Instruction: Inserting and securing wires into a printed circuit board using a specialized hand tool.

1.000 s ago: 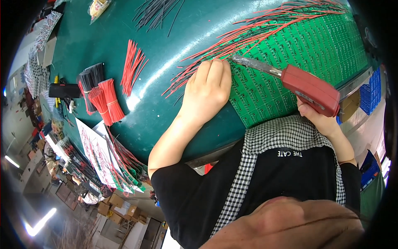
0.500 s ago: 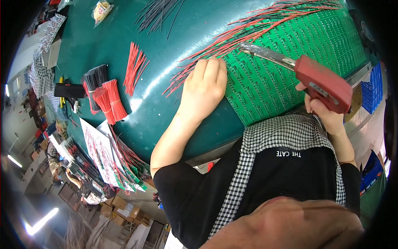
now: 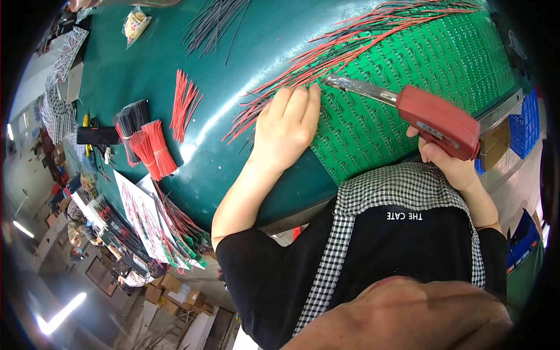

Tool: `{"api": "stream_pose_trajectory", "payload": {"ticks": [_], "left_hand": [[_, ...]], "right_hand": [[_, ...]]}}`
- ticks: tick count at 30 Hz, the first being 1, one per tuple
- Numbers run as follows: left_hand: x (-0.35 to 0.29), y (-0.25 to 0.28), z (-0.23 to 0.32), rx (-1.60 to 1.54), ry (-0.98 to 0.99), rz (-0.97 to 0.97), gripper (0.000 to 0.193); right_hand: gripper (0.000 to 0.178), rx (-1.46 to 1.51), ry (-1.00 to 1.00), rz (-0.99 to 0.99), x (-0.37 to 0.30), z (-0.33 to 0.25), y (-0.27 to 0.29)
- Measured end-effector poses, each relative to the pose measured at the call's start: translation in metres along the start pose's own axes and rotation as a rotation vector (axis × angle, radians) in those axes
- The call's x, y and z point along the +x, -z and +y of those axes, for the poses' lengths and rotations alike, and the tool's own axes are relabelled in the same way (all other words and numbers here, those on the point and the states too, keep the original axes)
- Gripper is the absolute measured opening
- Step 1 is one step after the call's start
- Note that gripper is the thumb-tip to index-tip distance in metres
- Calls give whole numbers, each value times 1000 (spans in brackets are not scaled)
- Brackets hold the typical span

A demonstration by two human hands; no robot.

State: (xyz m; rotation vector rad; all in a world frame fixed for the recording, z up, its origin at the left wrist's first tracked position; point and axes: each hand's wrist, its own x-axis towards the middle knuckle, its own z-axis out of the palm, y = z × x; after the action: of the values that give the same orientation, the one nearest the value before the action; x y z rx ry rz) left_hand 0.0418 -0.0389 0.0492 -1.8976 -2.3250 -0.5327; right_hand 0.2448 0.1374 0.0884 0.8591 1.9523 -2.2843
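My right hand [image 3: 446, 163] grips a red soldering gun [image 3: 440, 119] by its handle. The gun's metal barrel points left, its tip just right of my left fingers, over the edge of a large green circuit board panel [image 3: 402, 87]. Closed and knuckles up, my left hand [image 3: 287, 123] rests at the panel's left edge. Its fingertips are hidden, so what they pinch cannot be made out. Red and black wires [image 3: 303, 67] fan along the panel's far edge and pass beside my left fingers.
On the green table [image 3: 233, 169] lie loose red wires [image 3: 185, 105], black wires [image 3: 216, 26], tied wire bundles [image 3: 154, 149] and a small clear bag [image 3: 136, 26]. Wired boards on white sheets [image 3: 140, 213] hang at the left edge. A blue crate [image 3: 523, 125] stands at right.
The soldering gun has moved left and a little nearer to me, its tip closer to my left fingers. My left hand has hardly moved; the table things appear slightly shifted in view.
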Motion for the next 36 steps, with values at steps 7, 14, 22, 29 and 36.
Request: {"api": "stream_pose_trajectory", "payload": {"ticks": [7,14,22,29,36], "left_hand": [[0,0,2,4,34,-12,30],[-1,-1,2,24,23,-15,29],[1,-8,0,124,-61,80,12],[4,-6,1,165,-53,49,14],[2,-2,5,95,58,-59,30]], "right_hand": [[38,-135,-12,-25,0,0,0],[32,-146,22,44,0,3,-6],[34,-267,12,10,-2,4,-1],[34,13,-68,19,1,-6,-1],[36,82,57,26,-3,-1,1]]}}
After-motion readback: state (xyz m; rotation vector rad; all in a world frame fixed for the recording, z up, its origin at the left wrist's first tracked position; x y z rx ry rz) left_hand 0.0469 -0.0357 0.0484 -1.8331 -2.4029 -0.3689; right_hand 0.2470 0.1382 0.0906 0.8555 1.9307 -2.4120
